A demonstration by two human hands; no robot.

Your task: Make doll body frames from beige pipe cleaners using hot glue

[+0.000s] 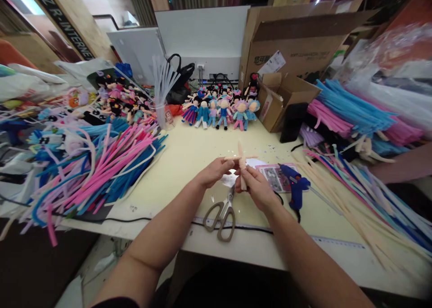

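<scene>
Both hands meet above the middle of the table around a cross-shaped figure of peach pipe cleaners. My right hand is closed round its lower part. My left hand pinches at its left side, near the sideways arm; the fingertips partly hide the contact. One peach stem sticks up and others reach out left and right. Just below the hands lie scissors with grey handles, their blades pointing toward the figure. A blue glue gun rests to the right of my right hand, beside a pink-edged printed card.
Heaped pipe cleaners in pink, blue and white cover the left side. Finished dolls stand in rows at the back. A small open carton and a black phone-like object are back right. Loose peach stems lie right; a ruler lies along the front.
</scene>
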